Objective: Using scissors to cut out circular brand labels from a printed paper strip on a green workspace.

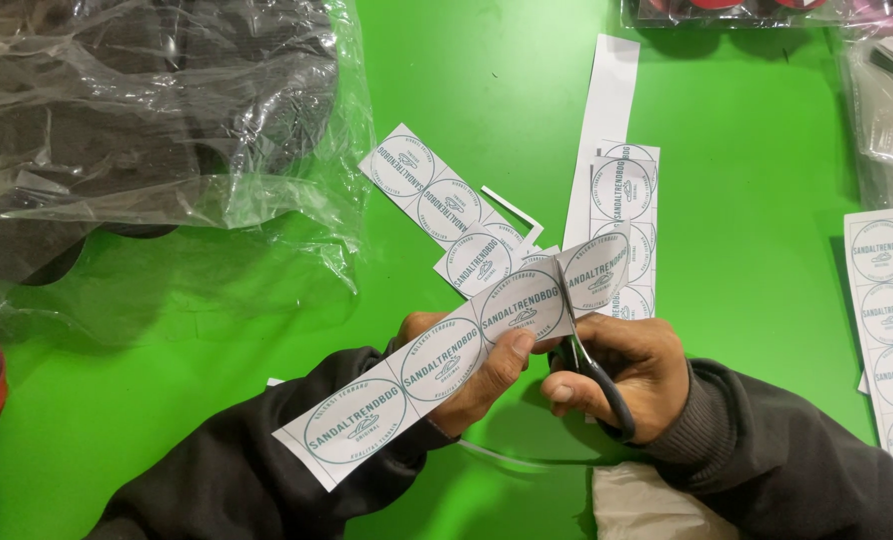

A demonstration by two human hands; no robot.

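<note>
My left hand (pixel 472 375) pinches a long white paper strip (pixel 437 365) printed with round teal labels, held slanting up to the right. My right hand (pixel 632 375) grips black-handled scissors (pixel 592 360), whose blades cross the strip between two of the round labels near its upper end. Both arms wear dark sleeves. The strip covers most of my left hand's fingers.
On the green table (pixel 217 400) lie cut label strips (pixel 442 205), more strips (pixel 627 200) and a plain white offcut (pixel 607 110). A label sheet (pixel 892 320) lies at the right edge. A clear plastic bag of dark items (pixel 137 120) fills the upper left.
</note>
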